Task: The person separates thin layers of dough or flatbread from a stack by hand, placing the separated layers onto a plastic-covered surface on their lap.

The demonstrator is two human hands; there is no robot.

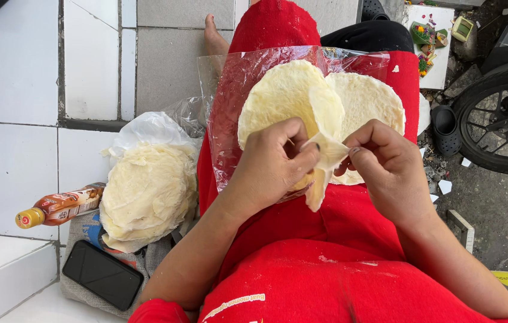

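Note:
Two thin round pale-yellow dough wrappers lie on a clear plastic sheet (230,113) spread across my red-clad lap. My left hand (275,164) presses on the nearer left wrapper (281,93) and pinches its folded, peeled-up edge (326,158). My right hand (385,167) pinches the same flap from the right, thumb and forefinger closed on it. The second wrapper (367,98) lies flat behind, partly under the first.
A stack of several more wrappers (146,191) rests on a plastic bag at my left. Beside it lie a bottle (59,206) and a black phone (103,274) on a cloth. White tiles at left; a motorbike wheel (499,119) and sandal (445,125) at right.

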